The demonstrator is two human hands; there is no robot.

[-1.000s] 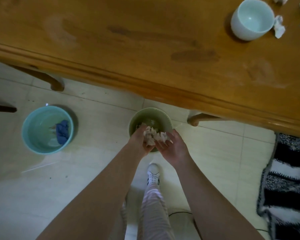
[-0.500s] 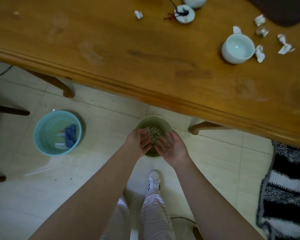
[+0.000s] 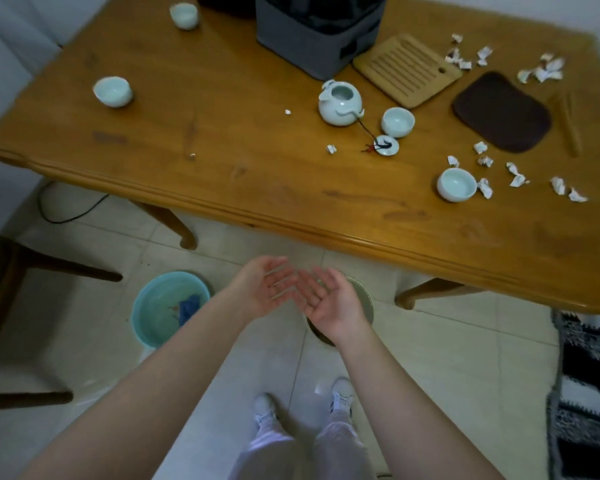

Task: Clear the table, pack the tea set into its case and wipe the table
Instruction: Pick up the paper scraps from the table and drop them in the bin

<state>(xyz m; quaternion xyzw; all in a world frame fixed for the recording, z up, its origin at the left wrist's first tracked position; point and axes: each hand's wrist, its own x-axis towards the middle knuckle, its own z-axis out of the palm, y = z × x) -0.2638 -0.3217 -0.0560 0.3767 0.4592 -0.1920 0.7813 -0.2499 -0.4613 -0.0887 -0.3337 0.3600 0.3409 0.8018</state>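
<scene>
My left hand [image 3: 264, 287] and my right hand [image 3: 329, 303] hover palm-up and empty below the wooden table's [image 3: 222, 174] front edge, over a green bin [image 3: 364, 299] on the floor that they mostly hide. On the table stand a pale celadon teapot [image 3: 340, 103], its lid [image 3: 387, 146] on a cord, and several matching cups [image 3: 456, 184] [image 3: 397, 122] [image 3: 112, 91] [image 3: 184, 15]. A grey case [image 3: 319, 32] stands open at the back, beside a bamboo tray [image 3: 407, 69] and a dark mat [image 3: 501, 112]. Crumpled paper scraps [image 3: 516, 178] litter the right side.
A teal basin [image 3: 160, 306] with water and a blue cloth [image 3: 187, 306] sits on the tiled floor left of my hands. A dark chair [image 3: 11, 271] stands at the far left, a black-and-white rug [image 3: 586, 393] at the right. My feet [image 3: 302, 403] are below.
My hands dropped the paper scraps into the green bin, then rose and opened palm-up, empty. The view tilted up, bringing the whole table into sight.
</scene>
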